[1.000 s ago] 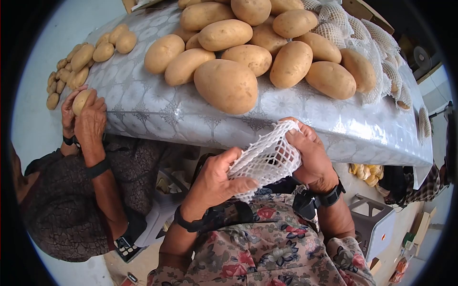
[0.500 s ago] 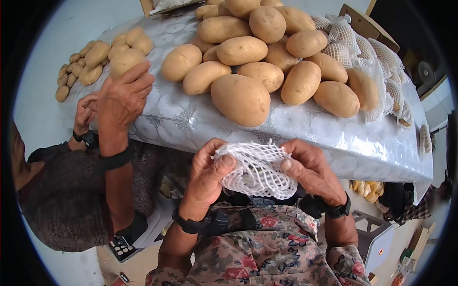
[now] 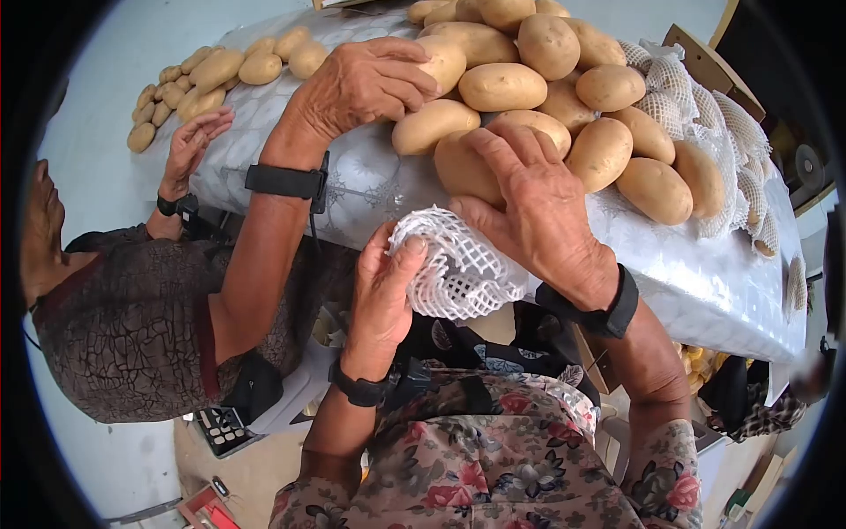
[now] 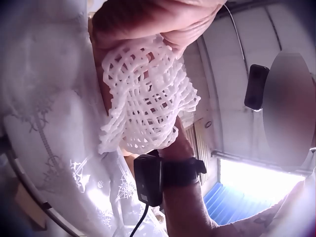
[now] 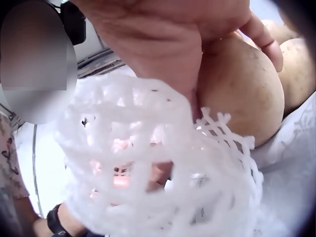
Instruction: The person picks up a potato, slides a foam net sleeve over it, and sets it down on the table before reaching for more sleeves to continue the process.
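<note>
My left hand point(image 3: 382, 291) pinches the rim of a white foam net sleeve point(image 3: 458, 280), which hangs open above my lap. My right hand point(image 3: 548, 207) curls over the large potato point(image 3: 464, 167) at the table's front edge, fingers on top and thumb at its near side. In the right wrist view the large potato point(image 5: 242, 89) lies against the palm, with the net sleeve point(image 5: 148, 158) close by. In the left wrist view the net sleeve point(image 4: 148, 98) hangs beneath my left hand point(image 4: 153, 19).
A potato pile point(image 3: 502, 88) lies behind, netted potatoes point(image 3: 749, 167) to the right, smaller potatoes point(image 3: 216, 70) at the far left. On the left, another person's hand point(image 3: 361, 88) holds a potato of the pile, their arm reaching across the silver tablecloth point(image 3: 352, 198).
My right hand has let go of the net sleeve and moved up onto the large potato. The other person's hand has moved right, to the pile.
</note>
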`<control>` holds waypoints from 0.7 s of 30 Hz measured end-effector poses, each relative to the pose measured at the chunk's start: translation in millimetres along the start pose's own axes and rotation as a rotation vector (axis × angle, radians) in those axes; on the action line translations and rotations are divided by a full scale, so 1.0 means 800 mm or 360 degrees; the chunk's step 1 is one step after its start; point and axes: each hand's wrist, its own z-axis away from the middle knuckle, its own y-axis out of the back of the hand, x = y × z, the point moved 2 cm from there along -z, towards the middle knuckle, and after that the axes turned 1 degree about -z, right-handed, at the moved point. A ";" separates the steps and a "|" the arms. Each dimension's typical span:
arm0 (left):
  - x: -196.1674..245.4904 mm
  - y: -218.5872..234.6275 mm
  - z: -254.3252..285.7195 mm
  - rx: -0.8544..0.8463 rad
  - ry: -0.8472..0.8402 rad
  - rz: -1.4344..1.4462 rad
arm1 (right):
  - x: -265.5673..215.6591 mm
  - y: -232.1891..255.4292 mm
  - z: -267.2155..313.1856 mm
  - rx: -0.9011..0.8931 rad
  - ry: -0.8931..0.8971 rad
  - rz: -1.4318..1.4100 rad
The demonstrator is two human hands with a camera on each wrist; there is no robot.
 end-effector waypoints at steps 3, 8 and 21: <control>-0.010 -0.003 -0.010 0.0001 -0.0010 0.0112 | 0.000 -0.004 -0.004 -0.0047 -0.0130 -0.0176; -0.021 -0.009 -0.026 0.0063 -0.0008 0.0100 | 0.017 -0.008 -0.004 -0.0030 -0.0250 -0.0498; -0.020 -0.013 -0.053 -0.0132 -0.0407 -0.0645 | 0.031 0.040 0.068 -0.0243 -0.0969 -0.2178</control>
